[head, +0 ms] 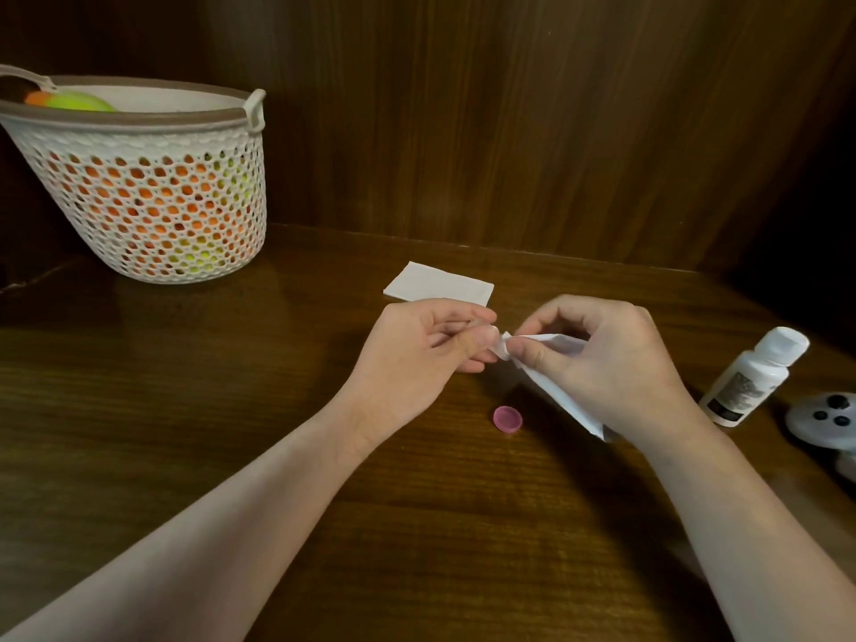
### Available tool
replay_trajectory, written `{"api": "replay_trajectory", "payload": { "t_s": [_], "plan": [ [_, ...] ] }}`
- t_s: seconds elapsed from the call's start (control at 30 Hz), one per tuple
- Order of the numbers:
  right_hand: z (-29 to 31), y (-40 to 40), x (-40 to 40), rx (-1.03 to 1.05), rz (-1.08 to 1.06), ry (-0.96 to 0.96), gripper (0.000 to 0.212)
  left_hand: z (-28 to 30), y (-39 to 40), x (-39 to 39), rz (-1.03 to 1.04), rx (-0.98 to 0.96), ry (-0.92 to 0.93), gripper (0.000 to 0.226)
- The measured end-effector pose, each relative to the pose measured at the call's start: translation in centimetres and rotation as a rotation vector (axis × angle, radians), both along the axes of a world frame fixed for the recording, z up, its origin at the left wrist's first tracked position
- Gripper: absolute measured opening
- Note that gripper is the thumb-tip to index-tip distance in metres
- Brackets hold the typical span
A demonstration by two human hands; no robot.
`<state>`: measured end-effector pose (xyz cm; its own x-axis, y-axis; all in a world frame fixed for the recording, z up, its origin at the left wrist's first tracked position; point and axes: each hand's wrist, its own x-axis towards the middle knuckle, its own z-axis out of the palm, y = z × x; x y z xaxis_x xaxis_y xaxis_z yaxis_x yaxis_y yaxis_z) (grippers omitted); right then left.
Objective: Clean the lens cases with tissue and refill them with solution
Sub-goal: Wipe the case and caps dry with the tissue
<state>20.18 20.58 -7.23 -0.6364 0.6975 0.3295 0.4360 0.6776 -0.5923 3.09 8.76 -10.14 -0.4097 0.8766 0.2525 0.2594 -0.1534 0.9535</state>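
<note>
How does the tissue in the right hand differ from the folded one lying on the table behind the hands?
The tissue in the right hand is crumpled and lifted, pinched by the right hand against what the left hand holds; the folded tissue on the table lies flat, a neat rectangle, touched by neither hand. Both are white.

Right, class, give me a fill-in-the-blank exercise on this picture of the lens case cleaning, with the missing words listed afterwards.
1. The right hand pinches a white ____ against what the left hand holds.
2. The small cap lying on the table is ____ in colour.
3. The white solution bottle stands to the ____ of both hands.
4. The white mesh ____ at the back left holds orange and yellow-green balls.

Missing words: tissue; pink; right; basket
</note>
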Motion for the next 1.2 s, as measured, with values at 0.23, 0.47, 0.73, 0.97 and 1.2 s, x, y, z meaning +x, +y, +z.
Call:
{"api": "replay_trajectory", "payload": {
  "t_s": [0.23, 0.47, 0.73, 0.97, 1.2],
  "plan": [
    [0.4, -0.1, 0.2, -0.076, 0.130, -0.084, 0.012, -0.2, 0.3, 0.1, 0.038, -0.017, -0.022, 0.020],
    [-0.3, -0.1, -0.1, -0.012, -0.020, 0.040, 0.017, -0.3, 0.2, 0.1, -0.019, -0.032, -0.019, 0.024],
    [0.3, -0.2, 0.0, 0.077, 0.013, -0.032, 0.021, 0.1, 0.3, 0.4, 0.029, -0.031, 0.004, 0.023],
    [0.9, -0.3, 0.5, -0.001, 0.111, -0.075, 0.010, 0.2, 0.2, 0.2, 0.071, -0.015, -0.013, 0.023],
    [0.5, -0.3, 0.3, -0.053, 0.078, -0.150, 0.019, 0.1, 0.2, 0.3, 0.068, -0.025, 0.009, 0.024]
  ]
}}
